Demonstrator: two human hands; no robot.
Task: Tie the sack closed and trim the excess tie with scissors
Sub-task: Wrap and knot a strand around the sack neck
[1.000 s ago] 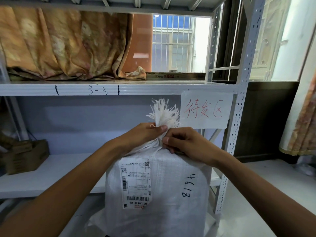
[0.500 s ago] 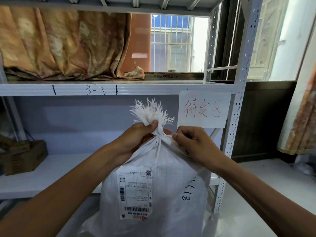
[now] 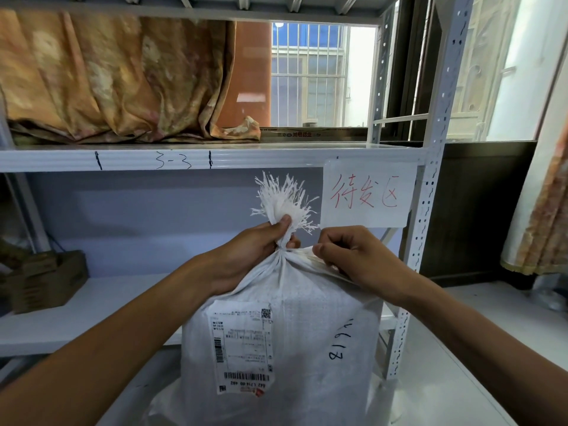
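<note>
A: The white woven sack (image 3: 285, 348) is seen standing upright directly below both hands, its neck gathered into a tight bunch.

B: And the left hand (image 3: 250, 255) is closed around that bunch. The thumb is pressed against the frayed top (image 3: 284, 199), which fans out just above the fist.

A: The right hand (image 3: 353, 256) is held just to the right of the left one, fingers curled in. A pale strip (image 3: 302, 252) running out from the neck is pinched between thumb and forefinger.

B: Whether that strip is a tie or a fold of the sack cannot be told from here.

A: Agreed. The strip is drawn sideways from the cinched point, and the two hands are nearly touching there.

B: Below the left wrist a shipping label (image 3: 241, 352) with barcodes is stuck to the sack's front. Under the right wrist some handwritten black digits (image 3: 339, 341) are marked on the fabric.

A: Beyond the hands a white metal shelf unit (image 3: 428, 210) is seen. A paper sign (image 3: 367, 193) with red characters is fixed just above the right hand, right beside the frayed top.

B: "3-3" is written on the shelf edge (image 3: 172, 159) above the left hand. Higher up, an orange patterned cloth (image 3: 116, 81) is heaped on the upper shelf.

A: Far off to the left of the left forearm, a brown cardboard box (image 3: 46, 279) is sitting on the lower shelf.
</note>
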